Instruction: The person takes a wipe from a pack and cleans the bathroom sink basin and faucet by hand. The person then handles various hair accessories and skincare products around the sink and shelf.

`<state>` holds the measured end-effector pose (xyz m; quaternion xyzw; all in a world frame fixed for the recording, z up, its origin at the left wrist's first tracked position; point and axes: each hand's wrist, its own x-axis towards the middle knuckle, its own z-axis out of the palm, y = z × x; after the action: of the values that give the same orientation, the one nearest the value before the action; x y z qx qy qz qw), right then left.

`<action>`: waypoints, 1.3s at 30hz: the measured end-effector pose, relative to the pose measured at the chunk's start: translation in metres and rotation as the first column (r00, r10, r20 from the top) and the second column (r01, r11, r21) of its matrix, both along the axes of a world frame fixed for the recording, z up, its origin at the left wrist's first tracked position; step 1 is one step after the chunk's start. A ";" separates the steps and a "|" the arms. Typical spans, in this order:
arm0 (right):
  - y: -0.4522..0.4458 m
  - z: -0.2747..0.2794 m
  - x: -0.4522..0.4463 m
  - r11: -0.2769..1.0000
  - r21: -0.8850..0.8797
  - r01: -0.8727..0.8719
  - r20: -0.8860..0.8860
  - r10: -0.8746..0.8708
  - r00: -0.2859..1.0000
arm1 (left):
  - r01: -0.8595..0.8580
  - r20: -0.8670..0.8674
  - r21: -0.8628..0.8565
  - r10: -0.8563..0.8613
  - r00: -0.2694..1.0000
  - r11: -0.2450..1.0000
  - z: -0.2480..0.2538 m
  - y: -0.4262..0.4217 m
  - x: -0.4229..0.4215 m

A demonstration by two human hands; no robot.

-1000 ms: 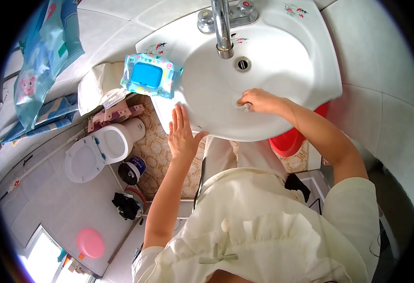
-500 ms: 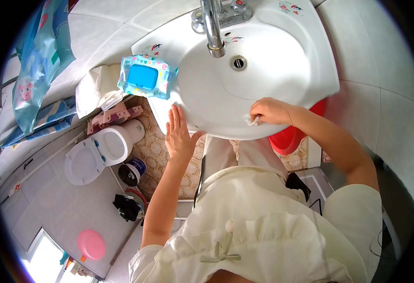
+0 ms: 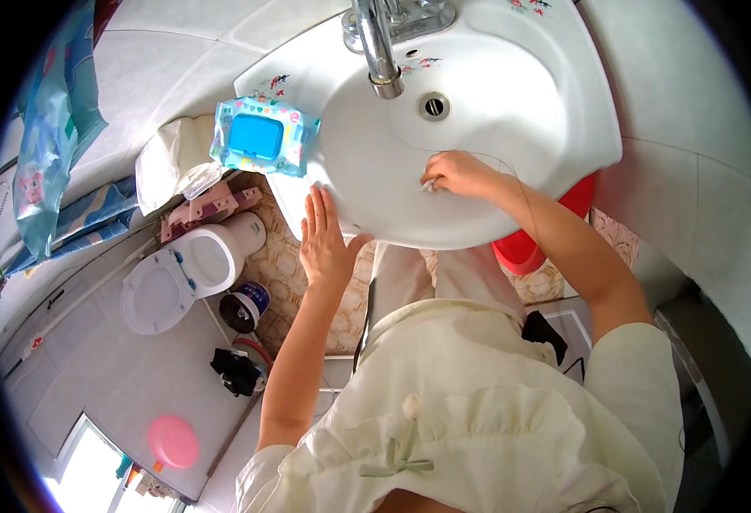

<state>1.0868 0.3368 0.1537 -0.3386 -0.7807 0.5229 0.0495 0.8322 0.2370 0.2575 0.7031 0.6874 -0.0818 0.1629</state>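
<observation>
My right hand [image 3: 461,174] is closed around a small crumpled white cloth [image 3: 431,184], which lies against the near inner slope of the white sink [image 3: 375,197], to the right of its middle. My left hand [image 3: 328,248] lies flat and spread on the near left rim, holding nothing. Just beyond it, on the sink's left ledge, sits a light blue pack of wipes [image 3: 264,137] with its blue lid closed. The chrome faucet [image 3: 375,43] reaches over the far side, near the round drain [image 3: 434,106]. A red basin [image 3: 521,252] shows below on the right.
</observation>
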 end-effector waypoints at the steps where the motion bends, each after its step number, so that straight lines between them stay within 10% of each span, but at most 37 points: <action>1: -0.002 0.003 -0.001 1.000 -0.002 0.000 -0.002 0.000 1.000 | 0.001 0.002 0.005 -0.001 1.000 1.000 0.000 0.000 0.000; 13: 0.003 0.054 0.065 0.971 -0.083 -0.224 0.094 0.232 0.968 | 0.006 -0.032 -0.018 -0.007 0.999 1.000 0.001 0.001 0.000; 15: 0.013 0.056 0.082 0.987 -0.050 -0.153 0.351 0.161 0.922 | -0.002 -0.038 -0.025 0.001 0.999 1.000 0.003 0.001 0.002; 22: 0.029 0.063 0.104 0.955 -0.226 0.194 0.352 -0.106 0.930 | 0.004 -0.052 -0.014 -0.005 0.999 1.000 -0.001 0.000 0.001; 29: 0.025 0.065 0.096 0.528 -0.773 0.352 0.049 -0.504 0.863 | 0.001 -0.048 -0.030 -0.003 0.999 1.000 0.001 0.000 0.001; 32: 0.024 0.055 0.095 0.728 -0.602 0.329 0.179 -0.279 0.944 | 0.003 -0.030 -0.024 -0.004 1.000 1.000 0.000 0.000 0.002; 34: 0.020 0.053 0.089 0.979 -0.098 0.179 0.381 -0.129 0.916 | -0.010 -0.032 -0.041 0.009 0.999 0.999 0.001 0.000 0.002; 39: -0.009 0.035 0.080 0.950 0.280 0.137 0.306 -0.224 0.925 | -0.015 -0.043 -0.054 0.013 0.999 0.998 0.003 0.001 0.002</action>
<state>1.1672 0.3275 0.1883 -0.4843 -0.8032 0.3468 0.0076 0.8346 0.2378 0.2605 0.6916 0.6932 -0.1142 0.1676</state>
